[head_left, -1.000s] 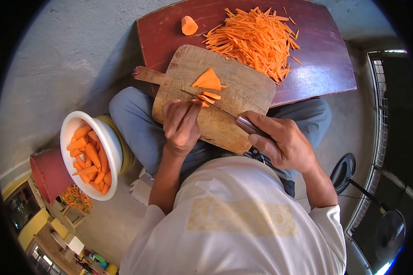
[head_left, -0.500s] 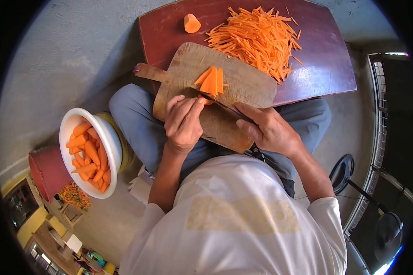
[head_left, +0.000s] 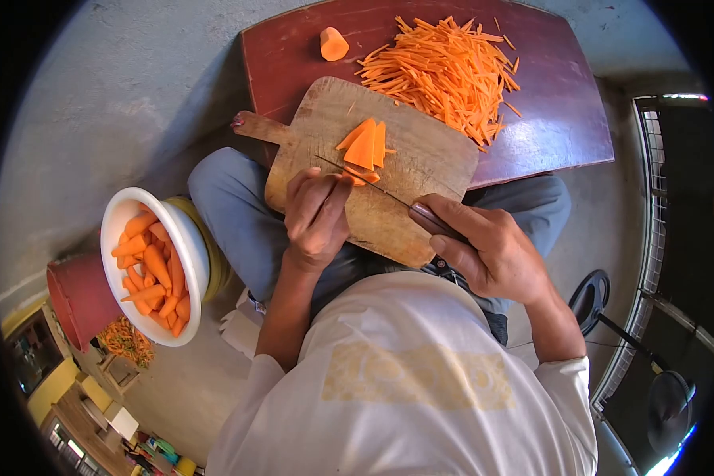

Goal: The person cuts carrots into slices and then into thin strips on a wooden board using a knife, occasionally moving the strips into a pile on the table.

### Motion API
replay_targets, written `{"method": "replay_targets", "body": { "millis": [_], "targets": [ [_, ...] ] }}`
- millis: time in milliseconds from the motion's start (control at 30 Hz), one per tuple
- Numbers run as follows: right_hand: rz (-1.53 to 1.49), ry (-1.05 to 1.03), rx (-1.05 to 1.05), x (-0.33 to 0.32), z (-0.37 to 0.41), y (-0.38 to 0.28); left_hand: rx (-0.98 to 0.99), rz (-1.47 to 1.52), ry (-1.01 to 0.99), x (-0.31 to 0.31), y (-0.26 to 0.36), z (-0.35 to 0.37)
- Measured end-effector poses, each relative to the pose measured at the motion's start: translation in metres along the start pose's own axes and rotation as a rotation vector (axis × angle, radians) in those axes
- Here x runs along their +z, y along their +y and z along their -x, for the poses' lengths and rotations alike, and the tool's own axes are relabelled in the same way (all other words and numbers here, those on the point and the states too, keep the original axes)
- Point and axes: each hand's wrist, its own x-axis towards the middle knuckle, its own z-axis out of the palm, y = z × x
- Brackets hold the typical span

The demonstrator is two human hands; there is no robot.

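Observation:
A wooden cutting board [head_left: 401, 230] lies slanted over my lap, its handle pointing left. My right hand [head_left: 492, 247] is wrapped round the dark handle of a knife [head_left: 436, 223], whose thin blade slants up and left across the board. My left hand [head_left: 317, 216] is closed, its bent fingertips pressed against a carrot piece [head_left: 362, 178] beside the blade; the fingertips partly hide that piece. Just beyond the blade, several flat carrot slices [head_left: 361, 149] lie overlapping on the board.
A red table [head_left: 547, 119] beyond the board bears a heap of carrot sticks [head_left: 444, 75] and a carrot chunk [head_left: 334, 44]. To my left a white basin [head_left: 201, 258] holds several peeled carrots, near a red bucket [head_left: 75, 305]. A stand fan [head_left: 670, 412] is at the right.
My right hand has drawn the knife back to the right and toward me, and more of the blade shows. My left hand's fingers have curled slightly but stay near the carrot piece.

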Motion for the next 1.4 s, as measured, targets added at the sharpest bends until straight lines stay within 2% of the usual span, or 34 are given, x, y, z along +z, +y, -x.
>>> {"method": "replay_targets", "body": {
  "millis": [300,433,533,633,800,1133,1233,1333,1400],
  "targets": [
    [0.045,-0.027,0.004,0.013,-0.008,0.005,0.009,0.005,-0.005,0.000,0.002,0.000],
    [0.094,-0.032,0.000,0.042,-0.036,0.041,0.018,0.023,0.007,0.002,0.002,-0.003],
    [0.013,-0.061,0.061,0.034,-0.038,0.036,-0.017,0.006,0.002,-0.002,0.006,-0.003],
    [-0.016,0.042,-0.005,0.027,-0.030,0.026,-0.024,0.019,0.028,0.001,0.003,-0.002],
    [-0.084,0.068,-0.050,0.013,-0.012,0.000,-0.043,0.031,0.018,0.002,0.000,0.001],
    [-0.012,0.024,-0.047,0.024,-0.019,0.006,-0.016,0.035,0.008,0.000,0.004,-0.005],
    [0.057,-0.025,-0.022,0.041,-0.041,0.038,-0.006,0.028,0.003,-0.001,0.005,-0.005],
    [0.010,-0.047,0.031,0.032,-0.045,0.036,-0.021,0.044,0.008,-0.001,0.005,-0.002],
    [-0.007,0.006,-0.035,0.033,-0.044,0.040,-0.020,0.047,0.022,0.001,0.004,-0.002]
  ]
}}
